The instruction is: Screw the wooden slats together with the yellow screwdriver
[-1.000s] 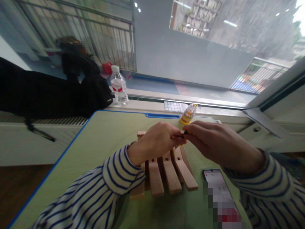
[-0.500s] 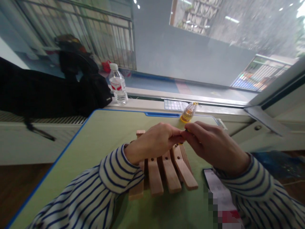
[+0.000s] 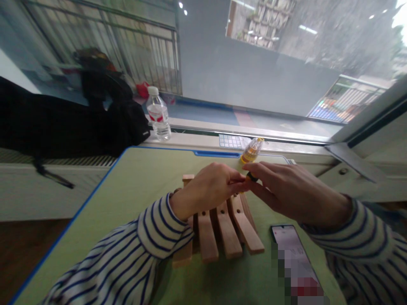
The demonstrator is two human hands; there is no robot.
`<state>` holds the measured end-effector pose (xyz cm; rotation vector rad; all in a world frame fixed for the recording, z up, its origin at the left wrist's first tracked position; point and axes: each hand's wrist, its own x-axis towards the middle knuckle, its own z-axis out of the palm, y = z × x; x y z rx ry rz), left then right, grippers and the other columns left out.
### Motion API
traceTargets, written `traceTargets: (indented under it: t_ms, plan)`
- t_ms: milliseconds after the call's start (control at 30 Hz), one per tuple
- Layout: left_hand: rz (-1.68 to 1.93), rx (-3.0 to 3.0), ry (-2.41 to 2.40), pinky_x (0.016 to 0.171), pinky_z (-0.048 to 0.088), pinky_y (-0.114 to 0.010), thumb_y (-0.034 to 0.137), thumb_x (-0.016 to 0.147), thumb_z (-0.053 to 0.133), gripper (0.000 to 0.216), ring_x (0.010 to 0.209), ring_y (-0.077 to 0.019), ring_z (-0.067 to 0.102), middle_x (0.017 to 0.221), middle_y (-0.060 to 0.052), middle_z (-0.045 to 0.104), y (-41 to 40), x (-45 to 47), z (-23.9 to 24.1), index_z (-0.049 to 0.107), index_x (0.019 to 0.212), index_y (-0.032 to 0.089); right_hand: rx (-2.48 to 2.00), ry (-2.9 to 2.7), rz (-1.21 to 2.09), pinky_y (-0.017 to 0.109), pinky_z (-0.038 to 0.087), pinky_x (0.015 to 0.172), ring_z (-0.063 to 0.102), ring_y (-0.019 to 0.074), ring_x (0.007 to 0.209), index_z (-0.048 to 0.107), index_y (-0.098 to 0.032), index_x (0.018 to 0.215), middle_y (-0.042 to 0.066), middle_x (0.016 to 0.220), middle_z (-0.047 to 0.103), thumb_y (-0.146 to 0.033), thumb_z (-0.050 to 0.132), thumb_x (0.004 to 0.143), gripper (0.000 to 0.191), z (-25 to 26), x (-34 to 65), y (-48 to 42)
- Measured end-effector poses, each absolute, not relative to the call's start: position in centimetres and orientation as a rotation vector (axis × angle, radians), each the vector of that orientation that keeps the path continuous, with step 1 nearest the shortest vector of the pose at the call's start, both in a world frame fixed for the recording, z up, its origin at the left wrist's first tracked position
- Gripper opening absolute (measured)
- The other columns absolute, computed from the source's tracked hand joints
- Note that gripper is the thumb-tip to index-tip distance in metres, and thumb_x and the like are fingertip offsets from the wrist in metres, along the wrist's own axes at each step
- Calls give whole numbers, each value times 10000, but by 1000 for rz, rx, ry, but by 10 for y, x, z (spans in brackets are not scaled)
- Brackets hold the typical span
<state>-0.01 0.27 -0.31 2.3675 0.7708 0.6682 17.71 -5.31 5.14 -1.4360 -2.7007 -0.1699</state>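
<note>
A wooden piece with several finger-like slats, drilled with small holes, lies on the table below my hands. My left hand reaches over its upper part and hides much of it; thumb and fingers are pinched together at the end of a small black-and-yellow handle-like object. My right hand has its thumb and fingers around the same object from the right. Its black end shows between the fingertips, but most of it is covered, so its exact kind is unclear.
A clear bottle with a yellow base stands at the table's far edge. A phone lies at the right. On the sill are a water bottle and a black bag. The blue-edged green table faces a window.
My right hand has shifted slightly right and its fingers have loosened, showing more of the black-and-yellow object. More of the phone is uncovered. My left hand stays almost in place.
</note>
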Motion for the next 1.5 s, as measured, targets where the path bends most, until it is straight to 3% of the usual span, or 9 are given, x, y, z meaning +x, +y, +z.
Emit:
traceTargets:
  t_ms: [200, 600, 1000, 1200, 1500]
  plan:
    - [685, 2327, 744, 550, 344, -192, 338, 849, 534, 215, 582, -82, 520, 644, 17, 617, 1, 0, -1, 709, 867, 215, -1396, -2677, -119, 267, 260, 502, 474, 103, 571, 466, -185, 842, 3, 705, 551, -368, 328, 919, 241, 47, 180, -48]
    - [615, 2383, 705, 551, 347, -203, 325, 889, 455, 273, 616, -95, 538, 702, -5, 628, 1, -1, -2, 691, 888, 188, -1503, -2470, -244, 265, 244, 475, 499, 113, 506, 480, -172, 807, 12, 613, 568, -383, 362, 908, 263, 32, 173, -51]
    - [672, 2351, 882, 549, 323, -212, 464, 821, 515, 303, 601, -100, 535, 648, 15, 628, 0, 3, -2, 703, 811, 227, -1640, -2567, -409, 284, 153, 461, 447, 111, 455, 475, -188, 810, 18, 622, 583, -455, 276, 921, 352, 44, 169, -52]
    - [682, 2283, 875, 549, 323, -213, 420, 839, 495, 297, 594, -97, 536, 659, 8, 647, 0, 3, -1, 707, 848, 212, -1492, -2702, -206, 268, 246, 499, 521, 126, 637, 502, -181, 1048, 51, 873, 621, -407, 362, 902, 303, 57, 178, -53]
    - [694, 2305, 774, 552, 319, -213, 368, 841, 533, 225, 611, -88, 536, 637, 30, 610, 1, 3, -5, 693, 831, 209, -1353, -2622, -240, 264, 277, 515, 476, 106, 599, 535, -168, 915, 39, 801, 593, -345, 365, 908, 245, 44, 182, -48]
